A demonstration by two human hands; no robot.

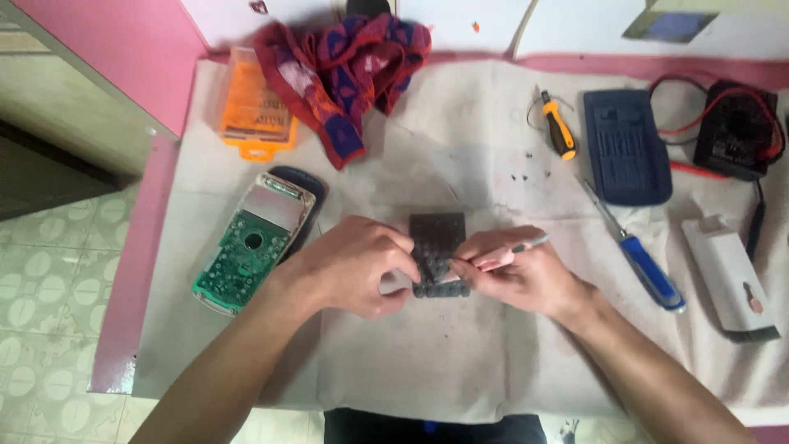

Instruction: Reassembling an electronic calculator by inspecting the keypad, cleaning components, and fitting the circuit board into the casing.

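A dark grey rubber keypad mat [438, 255] studded with rows of small round bumps lies on an off-white, grey-smudged cloth [460, 362] spread over a pink table [123, 271]. Near it are a green circuit board [246, 255] with a silver panel, a translucent orange case [256, 107] and a red rag [345, 74] patterned in dark blue. Further over lie a yellow-and-black screwdriver [559, 127], a blue-handled screwdriver [649, 271], a navy bit holder [626, 148], and a pink-handled tool [503, 256].

Pink table [123, 271], pale cloth cover [460, 362], green patterned floor tiles [41, 288]
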